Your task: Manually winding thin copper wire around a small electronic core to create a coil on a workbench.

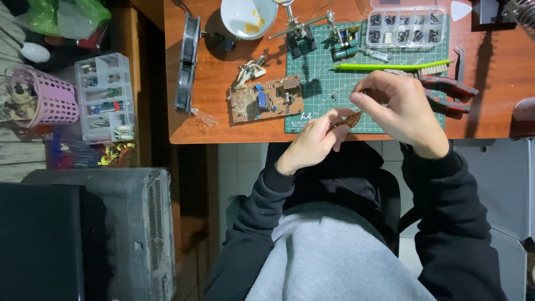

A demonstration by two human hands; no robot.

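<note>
A reddish wooden desk (223,120) carries a green cutting mat (323,106) at its near edge. Over that edge, the left hand (312,142) has its fingers (332,118) clamped on a small brown component (352,119), whose long axis slants up toward the right. The right hand (401,108) is just beside it, thumb and forefinger pinched together at the component's upper tip; what they grip is too small to tell. Left of the hands lies a brown circuit board (266,98); behind the right hand rest red-handled pliers (451,92) and a green brush (390,66).
</note>
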